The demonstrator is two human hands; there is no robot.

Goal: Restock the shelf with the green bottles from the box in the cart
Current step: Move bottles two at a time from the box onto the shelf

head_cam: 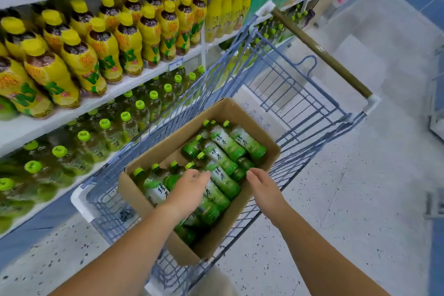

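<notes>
An open cardboard box (269, 161) sits in a blue wire cart (310, 103) and holds several green bottles (225, 144) lying on their sides. My left hand (189, 190) hovers over the bottles in the middle of the box, fingers relaxed and pointing down, holding nothing. My right hand (263, 187) is over the box's right edge, fingers loosely extended and empty. The lowest shelf (72, 182) on the left carries matching green-capped bottles (105, 132) standing upright.
Yellow-capped bottles (101, 55) fill the shelf above. The cart's brown handle (319, 53) runs at the far end. Speckled grey floor (360, 187) lies to the right, with another fixture (436, 113) at the right edge.
</notes>
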